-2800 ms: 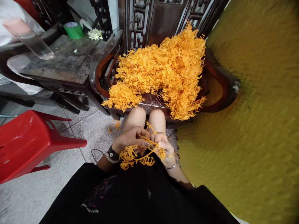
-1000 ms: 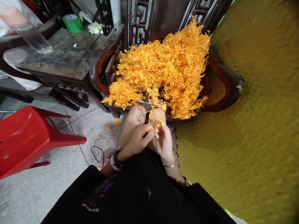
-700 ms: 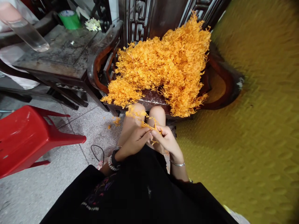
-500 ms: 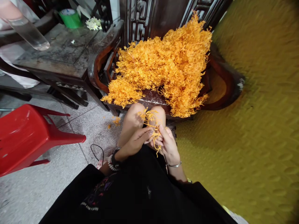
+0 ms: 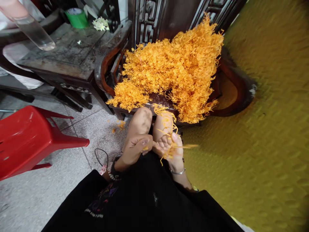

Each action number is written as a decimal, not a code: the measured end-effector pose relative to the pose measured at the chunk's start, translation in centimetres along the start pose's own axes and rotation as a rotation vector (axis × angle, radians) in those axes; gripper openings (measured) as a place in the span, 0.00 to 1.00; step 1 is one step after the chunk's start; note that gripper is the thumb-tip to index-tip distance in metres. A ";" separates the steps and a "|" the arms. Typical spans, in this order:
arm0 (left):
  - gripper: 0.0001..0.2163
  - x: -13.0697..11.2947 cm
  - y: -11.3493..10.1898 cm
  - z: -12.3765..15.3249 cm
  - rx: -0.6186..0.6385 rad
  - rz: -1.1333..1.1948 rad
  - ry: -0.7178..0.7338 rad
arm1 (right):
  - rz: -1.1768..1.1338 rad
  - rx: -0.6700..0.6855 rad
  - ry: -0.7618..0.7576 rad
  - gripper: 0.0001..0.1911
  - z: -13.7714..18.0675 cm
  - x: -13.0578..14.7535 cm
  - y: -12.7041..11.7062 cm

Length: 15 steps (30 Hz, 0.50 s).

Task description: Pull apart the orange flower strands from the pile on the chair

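Observation:
In the head view my left hand (image 5: 136,148) is closed above my lap. Its thumb presses on the curled fingers, where a small orange bit shows. To the right, my right hand (image 5: 177,149), slightly blurred, grips a thin, curly orange strand (image 5: 172,120) with little star-like tufts. The strand arches up over my right knee, and loose ends hang below the palm. A big heap of the same orange strands (image 5: 169,67) covers most of the dark wooden chair (image 5: 241,96) in front of my knees.
At the left stand a red plastic stool (image 5: 36,138) and a dark wooden table (image 5: 60,61) with green tape (image 5: 76,20) and white flowers (image 5: 100,24). Someone's hand (image 5: 14,9) is by a clear bottle (image 5: 36,33). Orange scraps (image 5: 120,125) lie on the floor. A yellow textured surface (image 5: 260,154) spans the right.
My hands have moved apart, the left one to the left and the right one slightly right. The strand now hangs from my right hand, shifted right.

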State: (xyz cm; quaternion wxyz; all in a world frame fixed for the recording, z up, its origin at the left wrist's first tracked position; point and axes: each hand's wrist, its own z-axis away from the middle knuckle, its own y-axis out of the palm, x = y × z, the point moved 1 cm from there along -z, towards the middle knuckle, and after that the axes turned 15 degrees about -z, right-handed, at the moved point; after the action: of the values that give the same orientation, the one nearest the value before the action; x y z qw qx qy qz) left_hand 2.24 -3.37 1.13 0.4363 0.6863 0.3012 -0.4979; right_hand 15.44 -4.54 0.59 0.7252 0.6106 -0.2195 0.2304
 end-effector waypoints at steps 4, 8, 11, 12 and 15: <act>0.21 0.2 -0.2 -0.1 -0.153 0.009 0.014 | 0.255 0.057 -0.129 0.29 0.2 -0.2 -0.7; 0.12 -1.2 -0.3 -0.5 -0.417 0.103 -0.088 | 0.503 0.107 -0.218 0.25 0.3 0.2 -1.5; 0.08 -1.8 -0.9 -0.9 -0.539 0.123 -0.107 | 0.598 0.142 -0.253 0.19 0.4 0.6 -1.7; 0.07 -1.7 -1.2 -1.0 -0.544 0.117 -0.096 | 0.600 0.155 -0.261 0.16 0.4 0.6 -1.7; 0.07 -0.6 -1.8 -1.1 -0.408 0.010 -0.096 | 0.582 0.186 -0.289 0.11 0.3 0.7 -1.6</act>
State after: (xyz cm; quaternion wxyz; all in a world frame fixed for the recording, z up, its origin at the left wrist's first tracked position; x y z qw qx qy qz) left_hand 1.01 -1.64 1.26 0.5825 0.5607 0.3715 -0.4564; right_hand 16.93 -5.04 -0.24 0.5316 0.6122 -0.4632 0.3579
